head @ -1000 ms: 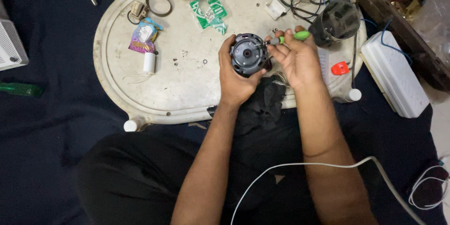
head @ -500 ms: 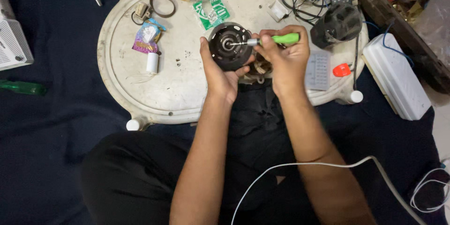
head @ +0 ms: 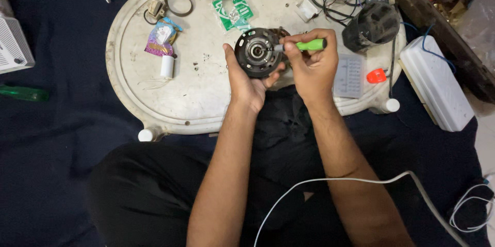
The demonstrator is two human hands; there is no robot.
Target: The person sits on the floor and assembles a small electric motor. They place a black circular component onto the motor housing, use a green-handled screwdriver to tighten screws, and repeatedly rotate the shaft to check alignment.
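Right fingers (head: pixel 304 55) pinching green screwdriver (head: pixel 308 45), horizontal, tip pointing left into round motor (head: pixel 256 53), left fingers (head: pixel 229 56) cupping it

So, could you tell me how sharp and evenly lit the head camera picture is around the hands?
In the head view, the left hand, round motor part and green-handled screwdriver in the right hand are sharp; soft, even light on the white tray, no strong glare; the dark cloth loses detail.

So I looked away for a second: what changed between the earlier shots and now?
The left hand turned the round black motor housing so its open face and centre bearing show. The right hand brought the green-handled screwdriver level, tip at the centre. Both hands keep their hold; the white oval tray and its clutter stayed put.
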